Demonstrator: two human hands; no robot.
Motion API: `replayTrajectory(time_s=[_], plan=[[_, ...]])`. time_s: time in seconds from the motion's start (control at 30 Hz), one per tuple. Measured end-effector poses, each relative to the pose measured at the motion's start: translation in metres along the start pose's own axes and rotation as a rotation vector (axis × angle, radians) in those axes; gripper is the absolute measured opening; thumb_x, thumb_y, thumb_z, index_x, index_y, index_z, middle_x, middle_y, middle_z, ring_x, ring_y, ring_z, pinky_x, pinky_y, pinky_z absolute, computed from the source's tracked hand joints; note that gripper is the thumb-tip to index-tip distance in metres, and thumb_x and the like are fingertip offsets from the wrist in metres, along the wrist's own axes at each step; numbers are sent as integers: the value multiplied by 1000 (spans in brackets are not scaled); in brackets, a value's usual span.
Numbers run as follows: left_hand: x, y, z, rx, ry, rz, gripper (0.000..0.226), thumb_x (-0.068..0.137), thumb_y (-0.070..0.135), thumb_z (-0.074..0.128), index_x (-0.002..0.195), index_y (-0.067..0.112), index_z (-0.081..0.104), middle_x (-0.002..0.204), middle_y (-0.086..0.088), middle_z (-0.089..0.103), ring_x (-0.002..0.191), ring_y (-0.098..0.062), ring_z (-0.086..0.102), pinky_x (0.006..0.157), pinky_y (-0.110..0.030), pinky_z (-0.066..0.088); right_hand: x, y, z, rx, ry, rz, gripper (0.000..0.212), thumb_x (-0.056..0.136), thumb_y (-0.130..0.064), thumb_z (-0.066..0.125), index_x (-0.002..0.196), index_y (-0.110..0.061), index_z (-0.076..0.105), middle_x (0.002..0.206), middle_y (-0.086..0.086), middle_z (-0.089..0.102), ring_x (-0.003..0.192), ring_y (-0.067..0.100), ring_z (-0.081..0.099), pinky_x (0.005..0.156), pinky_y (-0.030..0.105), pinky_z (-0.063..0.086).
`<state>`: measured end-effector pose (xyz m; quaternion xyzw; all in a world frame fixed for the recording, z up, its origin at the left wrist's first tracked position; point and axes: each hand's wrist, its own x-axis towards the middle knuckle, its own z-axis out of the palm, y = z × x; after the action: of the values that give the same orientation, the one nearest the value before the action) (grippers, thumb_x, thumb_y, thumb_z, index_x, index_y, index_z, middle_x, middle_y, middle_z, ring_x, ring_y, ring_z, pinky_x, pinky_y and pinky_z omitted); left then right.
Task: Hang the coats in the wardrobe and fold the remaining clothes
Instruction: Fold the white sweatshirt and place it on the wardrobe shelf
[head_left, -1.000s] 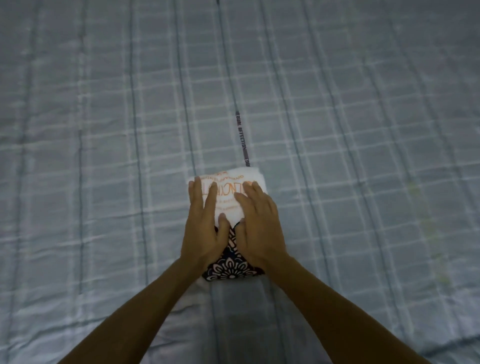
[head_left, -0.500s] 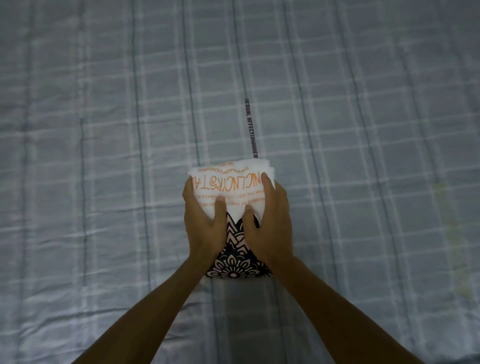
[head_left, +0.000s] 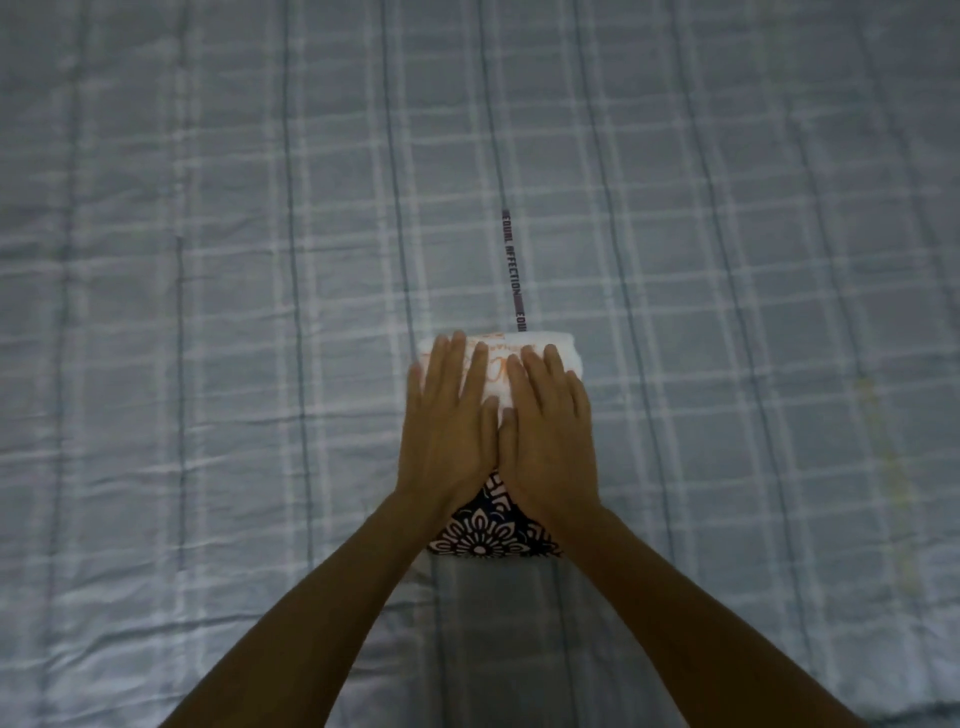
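Note:
A small folded white garment with orange lettering (head_left: 498, 371) lies on top of a folded dark cloth with a white floral pattern (head_left: 485, 535), in the middle of the bed. My left hand (head_left: 449, 431) lies flat on the left half of the stack, fingers straight and spread. Beside it, thumbs touching, my right hand (head_left: 550, 436) presses flat on the right half. Most of both folded pieces is hidden under my hands.
The stack sits on a grey-blue checked bedsheet (head_left: 208, 312) that fills the whole view. A narrow dark strip printed with letters (head_left: 513, 270) runs along the sheet away from the stack's far edge.
Half a second ago both hands gripped the white garment at its sides and it stood raised. Now the garment lies flatter and both hands press flat on top.

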<state>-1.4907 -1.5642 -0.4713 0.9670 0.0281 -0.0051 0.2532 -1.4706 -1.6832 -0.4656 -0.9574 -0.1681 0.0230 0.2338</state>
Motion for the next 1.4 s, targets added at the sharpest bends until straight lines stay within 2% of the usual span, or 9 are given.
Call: replayTrajectory(time_s=[0.17,0.47,0.57,0.7,0.77,0.97,1.03,1.17,1.4], plan=[[3,-22,32,-68,-3,-53,55,99,32,25,149,10,17,157,-13,11,146,-24,3,117,-48,10,2,21,34,34,-112,39,53,99,-31,22,148,-12,22,157,8,18,146,21,4,119,40,6],[9,-20,32,-19,-33,-60,54,99,32,25,149,11,18,155,-15,17,145,-27,10,115,-50,18,6,22,33,29,-125,48,54,99,-33,19,149,-13,18,156,3,11,146,18,1,119,41,7],[8,-13,12,91,-97,-25,56,99,35,20,148,8,18,156,-14,13,145,-29,10,117,-49,7,8,15,20,-23,-194,50,57,97,-34,13,148,-10,10,154,4,3,145,20,-1,119,41,5],[-30,-4,-20,153,-87,128,58,96,29,26,146,0,22,154,-17,18,145,-27,11,117,-46,4,-16,3,-14,-64,-144,-69,58,92,-22,27,146,0,23,153,18,21,143,31,18,115,42,11],[-64,-3,-23,149,-141,206,72,86,33,36,147,1,17,155,-18,14,145,-27,5,116,-49,7,-41,-4,-24,-87,-148,-194,67,84,-27,33,145,1,26,153,20,24,143,32,18,114,45,14],[-113,-3,4,359,-216,250,115,62,49,72,147,-1,14,154,-23,14,144,-36,8,113,-54,9,-106,0,-9,-290,-328,-262,103,71,-48,58,149,-1,9,156,21,6,145,34,2,112,54,13],[-102,4,12,403,-156,237,105,70,39,73,147,-2,14,153,-25,15,143,-38,10,113,-55,11,-100,5,0,-371,-290,-242,101,74,-40,66,149,0,12,154,25,9,144,38,5,113,57,13],[-73,4,20,436,-68,251,81,89,30,58,146,-4,13,153,-28,12,143,-40,7,113,-56,12,-70,8,11,-395,-187,-214,84,84,-26,59,148,1,11,153,27,12,143,40,8,114,56,16],[-63,-11,33,391,-37,292,83,90,34,62,145,-8,17,150,-32,15,140,-46,11,112,-57,19,-61,17,27,-258,-143,-210,85,84,-16,64,146,-1,8,152,25,21,141,38,19,109,52,31]])
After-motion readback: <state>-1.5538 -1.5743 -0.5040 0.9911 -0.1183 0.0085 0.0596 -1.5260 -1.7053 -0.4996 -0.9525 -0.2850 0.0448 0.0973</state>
